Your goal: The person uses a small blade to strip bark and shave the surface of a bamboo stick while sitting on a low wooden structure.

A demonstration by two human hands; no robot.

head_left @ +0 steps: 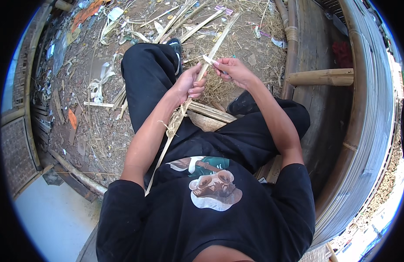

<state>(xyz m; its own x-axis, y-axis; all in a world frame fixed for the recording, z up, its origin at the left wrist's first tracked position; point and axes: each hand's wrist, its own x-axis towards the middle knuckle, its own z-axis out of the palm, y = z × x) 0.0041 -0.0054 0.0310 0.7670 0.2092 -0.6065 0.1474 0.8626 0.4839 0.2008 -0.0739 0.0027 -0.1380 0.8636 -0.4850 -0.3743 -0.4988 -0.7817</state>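
Note:
A long pale bamboo strip (219,43) runs slantwise from beyond my hands down past my left forearm to my lap. My left hand (191,85) is closed round its middle. Just beyond it, my right hand (234,72) pinches a short pale piece (208,60) that lies across the strip; whether it is a shaving or a separate band I cannot tell. Frayed fibres (175,122) cling to the strip below my left hand.
Split bamboo pieces (206,114) lie between my legs, and more bamboo strips (184,22) lie on the littered dirt ground ahead. To my right are a bamboo post (322,77) and a bench-like bamboo structure (368,131). A woven panel (18,146) stands at the left.

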